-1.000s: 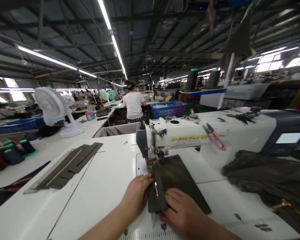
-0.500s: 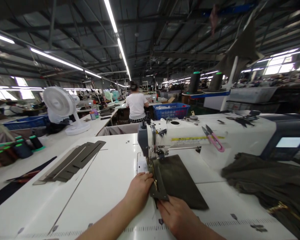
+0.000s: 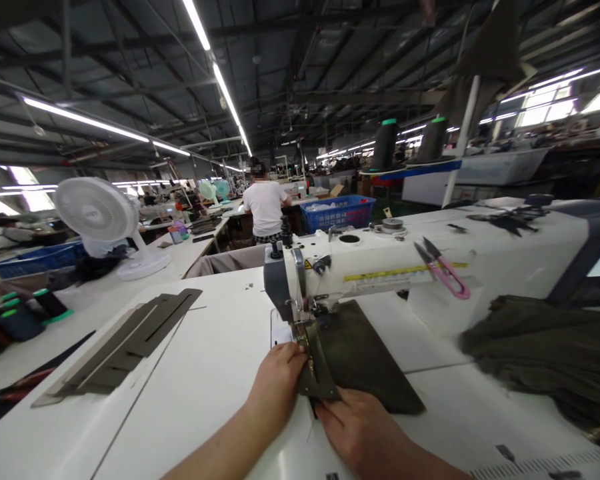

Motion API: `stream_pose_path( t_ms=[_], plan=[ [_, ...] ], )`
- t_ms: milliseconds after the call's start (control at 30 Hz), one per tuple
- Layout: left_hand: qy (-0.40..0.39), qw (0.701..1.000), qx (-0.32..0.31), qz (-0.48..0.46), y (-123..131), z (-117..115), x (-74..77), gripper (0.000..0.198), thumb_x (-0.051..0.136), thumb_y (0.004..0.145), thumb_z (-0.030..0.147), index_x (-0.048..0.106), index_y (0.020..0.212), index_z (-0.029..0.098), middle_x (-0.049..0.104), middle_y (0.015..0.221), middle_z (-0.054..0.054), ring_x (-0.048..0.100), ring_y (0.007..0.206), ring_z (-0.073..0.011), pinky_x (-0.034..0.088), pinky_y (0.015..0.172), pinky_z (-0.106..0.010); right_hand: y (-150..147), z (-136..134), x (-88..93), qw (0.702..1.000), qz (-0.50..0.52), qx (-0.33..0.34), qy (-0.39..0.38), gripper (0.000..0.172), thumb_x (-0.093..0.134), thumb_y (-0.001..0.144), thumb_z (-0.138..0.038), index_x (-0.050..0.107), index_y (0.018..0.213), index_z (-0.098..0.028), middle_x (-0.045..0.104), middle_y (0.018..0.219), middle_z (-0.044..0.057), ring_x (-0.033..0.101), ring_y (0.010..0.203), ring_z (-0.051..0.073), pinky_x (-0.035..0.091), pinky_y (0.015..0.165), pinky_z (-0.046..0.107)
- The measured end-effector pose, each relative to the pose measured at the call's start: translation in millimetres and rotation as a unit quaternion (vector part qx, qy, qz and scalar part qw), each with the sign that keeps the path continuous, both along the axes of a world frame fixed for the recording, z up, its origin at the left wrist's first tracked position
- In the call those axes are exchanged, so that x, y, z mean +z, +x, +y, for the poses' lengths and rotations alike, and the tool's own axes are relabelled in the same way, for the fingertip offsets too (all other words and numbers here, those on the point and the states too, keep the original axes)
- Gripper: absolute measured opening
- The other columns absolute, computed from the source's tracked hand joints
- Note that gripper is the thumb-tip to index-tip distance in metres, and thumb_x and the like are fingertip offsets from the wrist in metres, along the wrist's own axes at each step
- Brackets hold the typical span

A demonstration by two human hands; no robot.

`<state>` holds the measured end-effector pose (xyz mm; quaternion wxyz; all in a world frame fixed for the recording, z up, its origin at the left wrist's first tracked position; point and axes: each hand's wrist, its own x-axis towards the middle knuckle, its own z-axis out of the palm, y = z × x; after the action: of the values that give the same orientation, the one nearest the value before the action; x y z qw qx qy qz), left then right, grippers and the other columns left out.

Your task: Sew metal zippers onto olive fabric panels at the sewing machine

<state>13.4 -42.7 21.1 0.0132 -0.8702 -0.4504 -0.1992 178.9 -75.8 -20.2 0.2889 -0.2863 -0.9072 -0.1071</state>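
A dark olive fabric piece [image 3: 367, 363] lies under the needle area of a white sewing machine [image 3: 390, 267]. Along its left side runs a gold metal zipper [image 3: 310, 363], bordered by a folded strip. My left hand [image 3: 275, 377] is closed at the zipper's left edge, its fingertips pressed together on the cloth just in front of the presser foot. Lower down, my right hand [image 3: 363, 427] pinches the near end of the strip, thumb and fingers partly hidden beneath it. The exact needle point is hard to make out.
Pink-handled thread snips [image 3: 445, 270] rest on the machine arm. Cut fabric strips [image 3: 125, 340] lie at left on the white table [image 3: 190, 373]. Bunched olive cloth [image 3: 525, 353] sits at right. Beyond are a white fan [image 3: 97, 210], a blue crate [image 3: 337, 212] and a seated person [image 3: 266, 207].
The head view has shifted and tilted slightly, so the machine appears larger and nearer. Both hands keep nearly the same place on the fabric and zipper.
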Motion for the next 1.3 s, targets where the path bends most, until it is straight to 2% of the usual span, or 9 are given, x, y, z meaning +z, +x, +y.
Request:
stream_pose_path(
  t_ms=[333,500,667,867,1000,1067,1167,1233,1300],
  plan=[
    [-0.005,1.0,0.019,-0.003,-3.3,20.9,-3.7,0.023,0.045,0.077,0.006,0.061,0.09,0.017,0.057,0.086,-0.007,0.058,0.079,-0.0188,0.051,0.071,-0.03,-5.2,22.8,1.2,1.0,-0.004,0.002,-0.001,0.02,0.043,0.081,-0.007,0.061,0.079,-0.014,0.063,0.074,0.006,0.054,0.064,0.018,0.043,0.057,0.029],
    [-0.022,0.999,0.027,-0.008,-5.3,20.3,-4.5,0.031,0.044,0.072,0.002,0.062,0.092,0.016,0.058,0.087,-0.007,0.058,0.084,-0.0196,0.05,0.076,-0.031,-0.8,18.6,12.6,0.997,0.032,-0.011,-0.075,0.016,0.046,0.082,-0.007,0.06,0.082,-0.015,0.063,0.078,0.003,0.054,0.071,0.016,0.042,0.064,0.026],
    [-0.078,0.992,0.011,-0.102,-9.2,6.1,5.4,0.035,0.042,0.074,0.008,0.06,0.103,0.016,0.062,0.099,-0.008,0.058,0.093,-0.0202,0.046,0.084,-0.032,2.7,22.3,33.8,0.987,0.061,-0.111,-0.098,0.018,0.045,0.086,-0.016,0.062,0.082,-0.018,0.06,0.077,0.004,0.052,0.075,0.018,0.039,0.07,0.031],
    [-0.143,0.963,0.123,-0.19,-6.6,-4.7,20.4,0.039,0.032,0.09,0.033,0.063,0.077,0.014,0.064,0.072,-0.003,0.058,0.068,-0.017,0.045,0.062,-0.025,-7.6,45.1,50.7,0.971,0.007,-0.145,-0.192,0.033,0.062,0.072,-0.047,0.064,0.088,-0.018,0.06,0.09,0.007,0.053,0.087,0.023,0.041,0.075,0.033],
    [-0.08,0.979,0.172,-0.073,-7.8,-20.2,21.9,0.042,0.04,0.088,0.037,0.059,0.057,0.016,0.057,0.056,-0.002,0.054,0.054,-0.0156,0.039,0.054,-0.026,-8.7,50.9,46.9,0.97,0.0,-0.144,-0.196,0.018,0.052,0.082,-0.028,0.064,0.085,-0.016,0.062,0.088,0.007,0.056,0.086,0.019,0.04,0.076,0.028],
    [-0.068,0.987,0.135,-0.047,-9.1,-29.5,19.4,0.042,0.043,0.087,0.037,0.06,0.055,0.017,0.058,0.054,-0.002,0.054,0.053,-0.0152,0.04,0.056,-0.026,-8.1,53.2,43.5,0.97,0.006,-0.15,-0.192,0.021,0.043,0.085,-0.019,0.063,0.081,-0.014,0.063,0.086,0.007,0.057,0.083,0.017,0.039,0.074,0.026],
    [-0.008,0.998,-0.002,-0.069,-9.5,-36.5,12.0,0.02,0.05,0.084,0.029,0.066,0.089,0.017,0.067,0.087,-0.007,0.061,0.08,-0.0185,0.045,0.075,-0.031,-7.6,59.6,39.4,0.967,0.018,-0.161,-0.195,0.025,0.039,0.087,-0.02,0.061,0.079,-0.013,0.064,0.082,0.007,0.059,0.076,0.017,0.039,0.068,0.026],
    [0.031,0.996,-0.071,-0.054,-8.4,-34.7,7.0,0.028,0.05,0.084,0.024,0.058,0.11,0.015,0.062,0.11,-0.011,0.057,0.099,-0.0212,0.043,0.086,-0.035,-7.2,65.5,37.4,0.964,0.027,-0.171,-0.203,0.03,0.036,0.088,-0.022,0.061,0.075,-0.013,0.065,0.078,0.009,0.061,0.072,0.018,0.039,0.064,0.026],
    [0.044,0.994,-0.098,-0.005,-6.5,-29.7,4.1,0.026,0.046,0.086,0.018,0.057,0.109,0.013,0.062,0.111,-0.013,0.056,0.101,-0.0221,0.044,0.087,-0.036,-6.2,70.7,35.9,0.96,0.038,-0.175,-0.213,0.031,0.036,0.088,-0.021,0.061,0.071,-0.013,0.066,0.075,0.01,0.062,0.069,0.019,0.039,0.062,0.026]
  ],
)
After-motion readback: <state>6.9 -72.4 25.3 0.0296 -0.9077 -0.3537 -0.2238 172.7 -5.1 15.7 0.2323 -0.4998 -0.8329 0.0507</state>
